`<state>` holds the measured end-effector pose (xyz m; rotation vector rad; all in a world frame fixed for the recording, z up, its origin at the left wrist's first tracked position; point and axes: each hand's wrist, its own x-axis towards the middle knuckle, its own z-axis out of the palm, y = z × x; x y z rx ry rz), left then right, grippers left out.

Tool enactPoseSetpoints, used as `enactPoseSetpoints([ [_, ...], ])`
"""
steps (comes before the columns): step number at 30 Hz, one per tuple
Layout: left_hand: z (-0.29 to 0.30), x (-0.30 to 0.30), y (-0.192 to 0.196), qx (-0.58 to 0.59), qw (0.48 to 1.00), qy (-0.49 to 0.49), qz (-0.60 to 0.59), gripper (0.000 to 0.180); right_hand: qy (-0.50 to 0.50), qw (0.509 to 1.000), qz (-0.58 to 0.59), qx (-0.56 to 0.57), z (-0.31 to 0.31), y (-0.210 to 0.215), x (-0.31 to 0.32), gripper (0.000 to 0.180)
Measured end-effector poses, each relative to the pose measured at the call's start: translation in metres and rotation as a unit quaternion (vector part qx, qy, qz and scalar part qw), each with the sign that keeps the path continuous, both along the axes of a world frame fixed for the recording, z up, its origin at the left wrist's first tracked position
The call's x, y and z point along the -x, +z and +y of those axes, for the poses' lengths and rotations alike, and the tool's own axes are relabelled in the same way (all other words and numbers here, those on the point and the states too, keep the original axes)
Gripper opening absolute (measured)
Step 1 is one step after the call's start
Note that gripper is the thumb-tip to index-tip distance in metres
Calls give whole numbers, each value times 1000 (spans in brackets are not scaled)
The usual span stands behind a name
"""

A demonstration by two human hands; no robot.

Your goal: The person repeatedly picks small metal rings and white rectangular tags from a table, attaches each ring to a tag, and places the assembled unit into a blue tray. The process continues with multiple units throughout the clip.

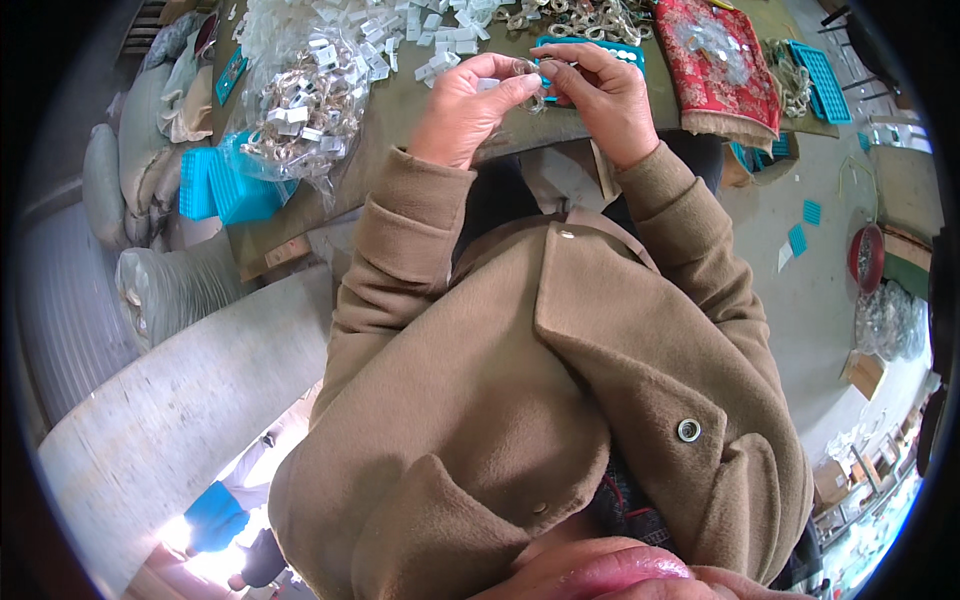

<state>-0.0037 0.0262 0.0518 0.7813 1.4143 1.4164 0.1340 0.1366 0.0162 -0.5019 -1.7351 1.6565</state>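
We hold both hands together over the near edge of the bench (385, 112), the fingertips of the left hand (462, 108) and the right hand (606, 98) meeting around a small looped strand (526, 68). Each thumb presses toward its forefinger, so both hands appear to be pinching the strand; the exact contact is too small for us to make out. It is in the air between them, just in front of a turquoise tray (640, 58) that carries round white pieces.

To handle it well, we should keep the pinch light and steady, let one hand anchor while the other makes the fine adjustment, and bring the wrists low enough to borrow support from the bench edge. Loose coils snag easily, we judge, so we want the strand clear of our brown sleeves (410, 225). Beyond the left hand lie loose white blocks (440, 62), with a clear bag of coils and blocks (300, 110) farther left; to the right is a red patterned cloth (708, 92). Keeping our elbows in helps us avoid brushing any of these.
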Motion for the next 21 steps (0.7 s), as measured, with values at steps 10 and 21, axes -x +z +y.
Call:
enactPoseSetpoints([
  [10,-9,0,1,19,972,28,-234,16,48,990,107,75,1,0,-13,26],
  [21,-18,-3,-2,75,959,0,-272,21,71,990,122,-19,3,-2,-22,21],
])
